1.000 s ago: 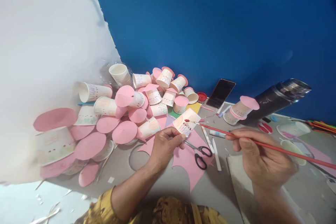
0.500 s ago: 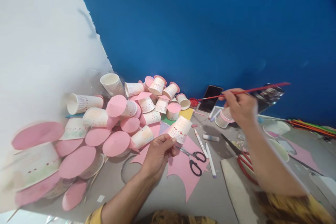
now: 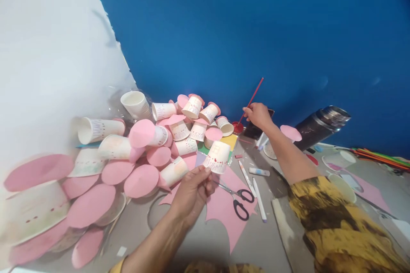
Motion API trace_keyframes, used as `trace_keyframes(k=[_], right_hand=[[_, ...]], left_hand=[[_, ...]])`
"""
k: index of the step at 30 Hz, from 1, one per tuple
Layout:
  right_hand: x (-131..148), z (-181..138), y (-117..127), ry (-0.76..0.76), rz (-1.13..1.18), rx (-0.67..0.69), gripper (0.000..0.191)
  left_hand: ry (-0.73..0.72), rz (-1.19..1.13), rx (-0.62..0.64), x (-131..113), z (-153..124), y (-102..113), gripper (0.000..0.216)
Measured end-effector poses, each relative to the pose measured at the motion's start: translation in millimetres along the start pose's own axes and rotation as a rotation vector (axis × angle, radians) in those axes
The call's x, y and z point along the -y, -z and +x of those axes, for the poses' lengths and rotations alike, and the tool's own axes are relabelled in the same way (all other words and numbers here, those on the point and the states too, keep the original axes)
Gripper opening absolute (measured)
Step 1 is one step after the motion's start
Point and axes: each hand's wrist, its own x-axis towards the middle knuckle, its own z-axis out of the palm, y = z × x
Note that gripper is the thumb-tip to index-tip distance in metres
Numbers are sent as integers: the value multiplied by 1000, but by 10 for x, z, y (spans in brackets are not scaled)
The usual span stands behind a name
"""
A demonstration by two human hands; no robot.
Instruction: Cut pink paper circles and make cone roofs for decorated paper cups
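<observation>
My left hand [image 3: 196, 188] pinches a white paper cup [image 3: 218, 157] at its rim, with the cup's base upward. Red dots and purple strokes are painted on its side. Further off, my right hand [image 3: 257, 115] is closed around a thin red paintbrush [image 3: 253, 97]. The brush stands tilted, its lower end in a small red paint pot [image 3: 237, 127] by the wall. Below the cup, black-handled scissors [image 3: 241, 207] lie on cut pink paper [image 3: 221, 217]. A dark phone [image 3: 254, 131] is partly hidden behind my right hand.
Several decorated cups with pink discs [image 3: 141, 181] are heaped on the left, beside stacked plain cups [image 3: 136, 104]. Markers [image 3: 259, 200] and a glue stick [image 3: 259, 172] lie mid-table. A dark flask [image 3: 322, 126] leans at the right, with coloured pipe cleaners [image 3: 381, 157] beyond.
My right hand has moved left and away from me, bringing the brush from nearly level to steep, tip down in the red pot. The left hand still holds the cup, turned slightly more upright.
</observation>
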Motion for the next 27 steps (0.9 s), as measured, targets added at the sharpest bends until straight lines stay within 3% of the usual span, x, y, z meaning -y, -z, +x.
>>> trace_keyframes(k=[4, 9, 15, 19, 23, 27], right_hand=[[-85, -467, 164, 30, 22, -21, 23], [-441, -1441, 399, 64, 72, 32, 23], [-845, -2267, 345, -57, 96, 63, 24], [-876, -2364, 187, -6, -6, 63, 23], [-866, -2229, 60, 52, -192, 131, 21], [-838, -2124, 9, 81, -217, 166, 18]], left_hand=[[70, -58, 22, 10, 17, 21, 42], [107, -29, 42, 21, 24, 20, 36], [124, 45, 37, 93, 56, -7, 36], [111, 88, 46, 173, 100, 14, 32], [115, 80, 42, 217, 121, 19, 24], [126, 63, 13, 218, 118, 7, 19]])
